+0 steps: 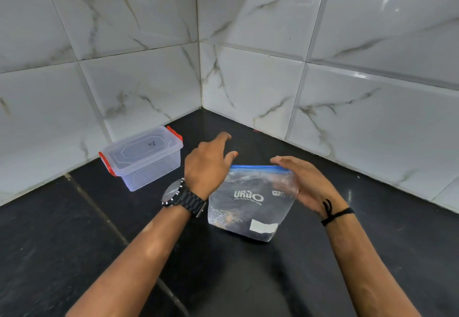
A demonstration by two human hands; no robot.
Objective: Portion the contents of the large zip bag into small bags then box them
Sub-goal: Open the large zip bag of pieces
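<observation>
One large zip bag (pixel 250 202) stands upright on the black counter (pixel 62 242), close to the corner where the two marble-tiled walls (pixel 248 83) meet. It is clear plastic with a blue zip strip along its top, white lettering across the front and one white label low on its right side; whatever is inside looks dark, and I cannot make out what it is.

Two hands are at the bag. The right hand (pixel 301 183) lies against the bag's right side with its fingers reaching along the blue strip, fairly straight; whether the thumb pinches the plastic behind I cannot tell. The left hand (pixel 207 165) hovers just left of the bag's top corner, fingers spread and relaxed, holding nothing and not touching the bag. One black wristwatch (pixel 177 193) sits on the left wrist, one black cord band (pixel 335 213) on the right.

One clear plastic box (pixel 144 158) rests to the left near the wall, well apart from the bag, its lid on, with two red clips, one at each end
</observation>
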